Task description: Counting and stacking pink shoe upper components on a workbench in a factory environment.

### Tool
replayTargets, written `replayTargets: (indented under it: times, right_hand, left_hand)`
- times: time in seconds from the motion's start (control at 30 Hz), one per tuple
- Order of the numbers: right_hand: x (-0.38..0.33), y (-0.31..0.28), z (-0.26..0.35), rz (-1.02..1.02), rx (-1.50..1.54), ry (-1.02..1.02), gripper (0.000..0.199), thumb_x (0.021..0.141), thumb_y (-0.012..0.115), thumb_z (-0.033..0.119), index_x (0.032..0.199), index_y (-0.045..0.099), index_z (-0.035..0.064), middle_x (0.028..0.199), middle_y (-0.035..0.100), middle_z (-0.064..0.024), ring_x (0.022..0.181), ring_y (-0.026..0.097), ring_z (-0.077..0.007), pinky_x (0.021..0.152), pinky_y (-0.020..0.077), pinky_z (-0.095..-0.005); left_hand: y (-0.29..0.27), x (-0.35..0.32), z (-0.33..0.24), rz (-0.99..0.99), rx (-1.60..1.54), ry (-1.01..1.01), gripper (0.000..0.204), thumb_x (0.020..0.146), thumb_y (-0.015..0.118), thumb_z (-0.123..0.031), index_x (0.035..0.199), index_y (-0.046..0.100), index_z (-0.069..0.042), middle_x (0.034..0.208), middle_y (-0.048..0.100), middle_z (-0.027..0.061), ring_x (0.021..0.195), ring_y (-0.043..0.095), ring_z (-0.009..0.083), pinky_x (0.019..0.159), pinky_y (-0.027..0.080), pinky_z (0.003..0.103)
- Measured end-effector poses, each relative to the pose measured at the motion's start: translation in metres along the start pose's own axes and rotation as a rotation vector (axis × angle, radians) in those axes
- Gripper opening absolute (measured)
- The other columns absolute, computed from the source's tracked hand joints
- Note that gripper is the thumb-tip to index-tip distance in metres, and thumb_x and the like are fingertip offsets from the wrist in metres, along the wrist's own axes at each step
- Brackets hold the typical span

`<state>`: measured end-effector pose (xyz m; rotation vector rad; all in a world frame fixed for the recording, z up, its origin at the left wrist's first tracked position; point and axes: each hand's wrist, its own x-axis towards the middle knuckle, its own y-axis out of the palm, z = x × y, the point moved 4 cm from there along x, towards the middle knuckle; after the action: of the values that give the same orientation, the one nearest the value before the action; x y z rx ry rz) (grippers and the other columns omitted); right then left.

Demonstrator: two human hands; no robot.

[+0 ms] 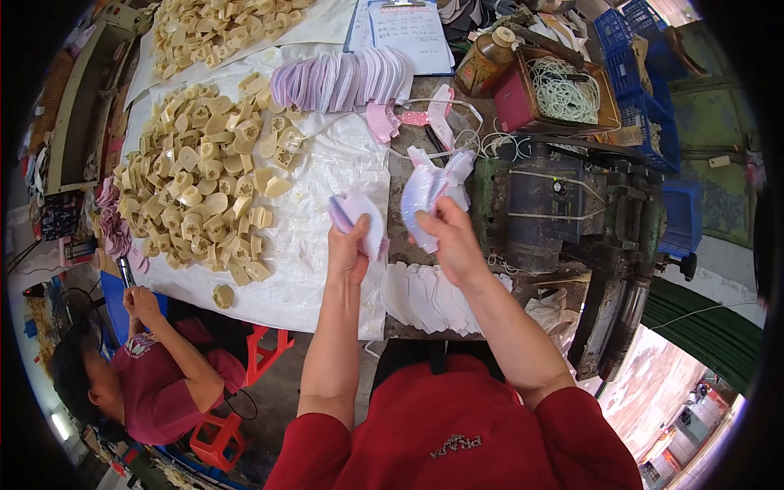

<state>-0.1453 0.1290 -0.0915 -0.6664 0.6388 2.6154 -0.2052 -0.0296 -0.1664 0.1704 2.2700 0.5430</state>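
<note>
Two hands over table's near edge. Left hand [347, 245] closed on white-and-lilac cup-shaped piece [359, 214], thumb pinching its rim. Right hand [452, 237] closed on small stack of like pieces [429, 192], held just beside dark machine [563, 212]. Flat white pieces [425, 298] fanned beneath; tan moulded parts [200, 188] heaped on plastic sheet [327, 184], far-left
</note>
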Motion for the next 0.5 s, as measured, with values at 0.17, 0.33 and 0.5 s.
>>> replayTargets:
  times: [0.17,0.33,0.5]
  right_hand:
    - [-0.026,-0.026,0.011,-0.068,0.127,0.012,0.026,0.090,0.055,0.010,0.113,0.049,0.0009,0.105,0.061,-0.0119,0.090,0.062,-0.0208,0.080,0.0522,-0.0352]
    - [-0.061,-0.012,-0.013,-0.139,0.074,-0.130,0.034,0.085,0.064,0.011,0.114,0.049,0.0019,0.109,0.055,-0.0064,0.101,0.052,-0.0135,0.090,0.0417,-0.0277]
    - [-0.086,-0.021,-0.004,-0.200,-0.136,-0.160,0.044,0.078,0.074,0.017,0.110,0.049,0.0002,0.107,0.055,-0.0082,0.098,0.052,-0.0138,0.087,0.0422,-0.0278]
  left_hand:
    - [0.002,-0.019,0.003,0.161,-0.108,0.072,0.042,0.082,0.068,-0.012,0.118,0.050,-0.002,0.097,0.061,0.0077,0.083,0.063,0.0212,0.078,0.054,0.038]
    - [0.057,-0.065,0.005,0.194,0.226,0.182,0.054,0.082,0.064,-0.003,0.130,0.039,-0.001,0.112,0.055,0.0082,0.100,0.056,0.0184,0.088,0.046,0.032]
    - [0.066,-0.088,0.019,0.256,0.181,0.189,0.055,0.083,0.064,-0.005,0.131,0.038,-0.003,0.115,0.053,0.0081,0.103,0.054,0.0175,0.090,0.044,0.032]
